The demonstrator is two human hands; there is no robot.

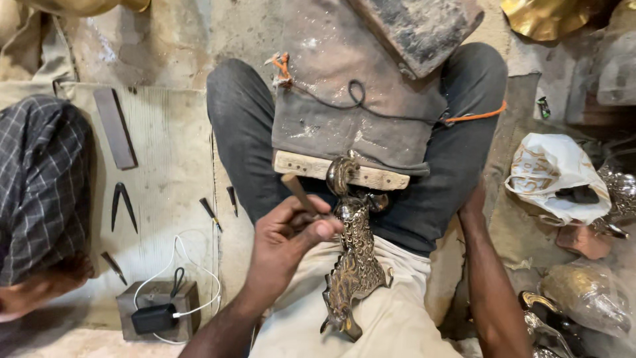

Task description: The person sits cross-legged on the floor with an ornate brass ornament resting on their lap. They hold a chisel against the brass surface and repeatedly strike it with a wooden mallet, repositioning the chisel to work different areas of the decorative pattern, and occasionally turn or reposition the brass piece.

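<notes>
Fingers [311, 229] around wooden-handled tool [296, 190] — white bag [553, 174] right.

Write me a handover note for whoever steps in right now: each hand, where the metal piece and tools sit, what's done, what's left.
Left hand: closed around a wooden-handled tool, its tip at the ornate brass casting.
Right hand: hidden behind the leg; only the forearm shows.
Casting: lies along the lap on light cloth, its upper end against a wooden block under a grey pad.
Spare tools: dividers, a flat file and small punches on the mat at the left.
Done: relief pattern covers most of the casting.
Left: cannot tell how much detailing remains; the tool is at the upper section.
</notes>
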